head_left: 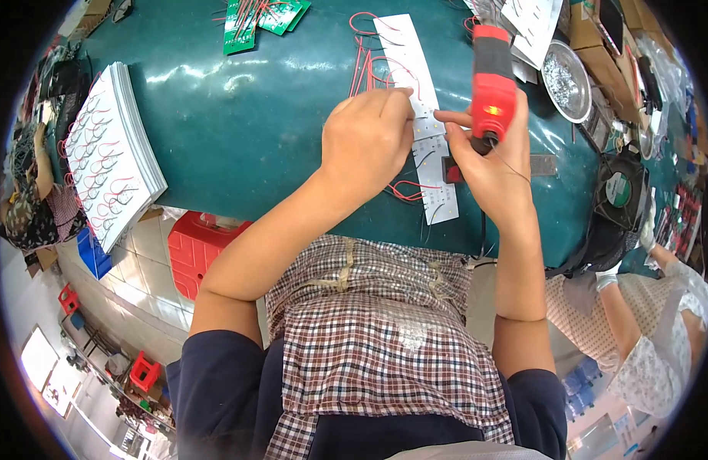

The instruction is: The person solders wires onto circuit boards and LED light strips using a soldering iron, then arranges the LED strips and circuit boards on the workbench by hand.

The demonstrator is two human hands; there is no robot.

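A long white circuit board strip (438, 201) with red and black wires lies in front of me on the green table. My left hand (369, 132) is closed in a pinch over its left edge, beside loose red wires (361, 73); what its fingertips hold is hidden. In my right hand (498, 169) is a red and black soldering gun (493, 90), its orange light on. The gun stands up past the thumb, and its tip cannot be made out. Right-hand fingertips are at the board's right edge, close to the left hand.
A tall stack of white boards with red wires (135, 146) sits at the left edge. Green circuit boards (241, 31) lie at the far side. To the right are a round metal dish (566, 83) and a black fan (616, 192). Another person (638, 330) sits at right.
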